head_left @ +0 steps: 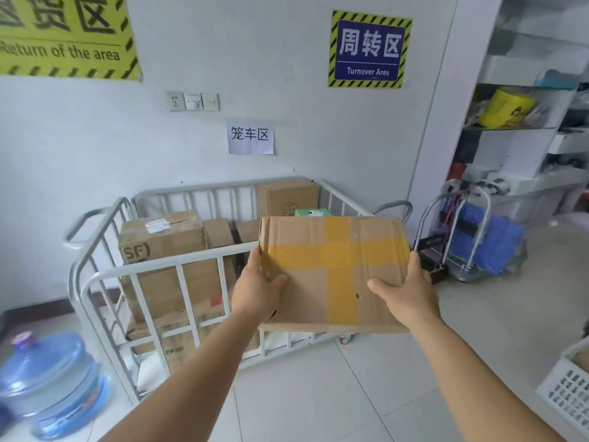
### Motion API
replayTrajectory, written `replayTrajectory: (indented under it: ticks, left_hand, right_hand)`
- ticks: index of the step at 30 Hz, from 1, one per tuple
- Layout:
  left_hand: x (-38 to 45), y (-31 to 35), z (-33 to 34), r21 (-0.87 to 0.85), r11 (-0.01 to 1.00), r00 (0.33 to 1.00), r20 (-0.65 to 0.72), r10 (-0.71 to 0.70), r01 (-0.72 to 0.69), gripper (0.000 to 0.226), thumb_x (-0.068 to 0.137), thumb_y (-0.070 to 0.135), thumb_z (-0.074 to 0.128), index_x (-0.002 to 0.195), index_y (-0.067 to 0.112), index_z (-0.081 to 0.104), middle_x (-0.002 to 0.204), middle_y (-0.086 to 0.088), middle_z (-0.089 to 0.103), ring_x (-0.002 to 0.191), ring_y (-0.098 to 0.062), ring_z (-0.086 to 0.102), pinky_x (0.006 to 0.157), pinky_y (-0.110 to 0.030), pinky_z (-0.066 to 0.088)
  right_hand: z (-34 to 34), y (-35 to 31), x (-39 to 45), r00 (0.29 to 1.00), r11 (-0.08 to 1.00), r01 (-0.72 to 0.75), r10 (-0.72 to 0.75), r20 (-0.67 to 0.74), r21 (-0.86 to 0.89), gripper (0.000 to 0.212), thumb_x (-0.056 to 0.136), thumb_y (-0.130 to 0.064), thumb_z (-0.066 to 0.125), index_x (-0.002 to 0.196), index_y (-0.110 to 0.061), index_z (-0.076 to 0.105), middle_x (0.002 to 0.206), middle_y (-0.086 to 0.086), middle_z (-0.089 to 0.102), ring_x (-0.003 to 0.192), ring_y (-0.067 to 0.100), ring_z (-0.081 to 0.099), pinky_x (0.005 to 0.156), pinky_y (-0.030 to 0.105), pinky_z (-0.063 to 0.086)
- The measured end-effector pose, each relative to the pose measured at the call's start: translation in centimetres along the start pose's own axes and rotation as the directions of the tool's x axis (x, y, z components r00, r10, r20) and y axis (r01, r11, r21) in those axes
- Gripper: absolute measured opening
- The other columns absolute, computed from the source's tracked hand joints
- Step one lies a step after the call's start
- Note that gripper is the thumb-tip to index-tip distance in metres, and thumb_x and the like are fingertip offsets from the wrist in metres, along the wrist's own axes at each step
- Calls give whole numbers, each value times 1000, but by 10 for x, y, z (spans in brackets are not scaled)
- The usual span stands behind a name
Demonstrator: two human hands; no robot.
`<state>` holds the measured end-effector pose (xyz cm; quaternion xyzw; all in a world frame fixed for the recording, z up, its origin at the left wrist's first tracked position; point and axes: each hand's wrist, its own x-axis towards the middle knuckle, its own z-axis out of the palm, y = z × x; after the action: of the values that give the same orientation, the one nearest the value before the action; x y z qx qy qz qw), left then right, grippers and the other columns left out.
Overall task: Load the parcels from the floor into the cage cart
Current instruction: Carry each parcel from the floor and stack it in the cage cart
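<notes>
I have one parcel (pixel 334 272), a flat cardboard box crossed with yellow tape, in the air over the near rail of the cage cart (pixel 153 269). My left hand (pixel 258 295) grips its left edge and my right hand (pixel 411 295) its right edge, thumbs on top, the other fingers hidden underneath. This looks like the carry-in step. Next I should lift it past the rail and set it on the boxes (pixel 162 231) already inside, toward the right where space shows.
</notes>
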<state>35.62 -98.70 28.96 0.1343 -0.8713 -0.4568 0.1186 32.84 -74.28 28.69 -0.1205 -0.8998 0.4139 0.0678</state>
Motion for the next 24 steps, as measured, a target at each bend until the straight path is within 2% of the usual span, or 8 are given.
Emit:
replayTrajectory:
  ticks: [2, 6, 7, 10, 12, 14, 17, 24]
  left_hand:
    - [19, -6, -12, 4, 1000, 1000, -23, -20, 20, 74, 90, 31, 60, 150, 31, 17, 122, -1, 57, 99, -27, 60, 77, -42, 56]
    - [61, -16, -24, 6, 999, 998, -61, -32, 32, 74, 91, 32, 59, 150, 30, 15, 128, -5, 57, 90, -25, 62, 52, -27, 48]
    - [71, -18, -25, 8, 999, 997, -70, -33, 33, 73, 91, 32, 59, 150, 30, 16, 127, -5, 58, 89, -25, 63, 51, -27, 48]
    - [104, -19, -22, 13, 999, 994, -99, -38, 40, 73, 91, 32, 60, 150, 30, 16, 127, -4, 57, 97, -29, 63, 70, -39, 57]
    - [129, -18, -16, 11, 999, 992, -113, -48, 49, 75, 90, 32, 60, 150, 29, 16, 131, -4, 55, 103, -30, 61, 79, -45, 56]
    - [158, -16, -8, 12, 999, 990, -129, -48, 50, 74, 90, 32, 60, 150, 30, 16, 132, -5, 54, 104, -29, 60, 80, -45, 56]
    - [202, -11, 2, 31, 998, 984, -171, -42, 48, 70, 92, 30, 59, 149, 28, 20, 128, -4, 56, 102, -26, 60, 74, -36, 54]
    - [292, -4, 14, -4, 992, 963, -240, -120, 123, 74, 91, 31, 59, 151, 31, 16, 122, 0, 58, 97, -27, 63, 75, -42, 58]
  right_hand:
    - [14, -20, 12, 1000, 1000, 22, -22, 12, -1, 106, 81, -47, 72, 157, -29, -1, 156, 7, 25, 137, 39, 31, 104, 51, 40]
    - [39, -50, 43, 997, 997, 77, -77, 29, -6, 103, 82, -46, 72, 157, -28, 2, 154, 7, 28, 136, 39, 34, 102, 50, 41]
    - [45, -55, 53, 996, 996, 88, -88, 31, -4, 103, 82, -45, 72, 157, -28, 3, 155, 7, 28, 136, 39, 34, 101, 50, 41]
    - [64, -66, 90, 994, 995, 98, -98, 42, 9, 101, 81, -45, 74, 155, -30, 7, 152, 6, 33, 135, 40, 35, 101, 52, 41]
    - [76, -72, 118, 992, 993, 113, -115, 54, 22, 101, 78, -48, 75, 153, -33, 10, 149, 5, 37, 132, 39, 40, 100, 53, 45]
    - [88, -79, 150, 989, 990, 134, -135, 63, 33, 99, 74, -51, 75, 151, -33, 15, 146, 3, 41, 128, 38, 45, 96, 53, 48]
    - [105, -90, 204, 982, 986, 161, -164, 95, 43, 98, 68, -58, 74, 147, -33, 21, 145, 2, 44, 126, 38, 47, 94, 56, 50]
    - [145, -129, 304, 962, 976, 216, -218, 164, 29, 102, 71, -57, 73, 150, -32, 16, 155, -1, 33, 136, 39, 39, 99, 59, 45]
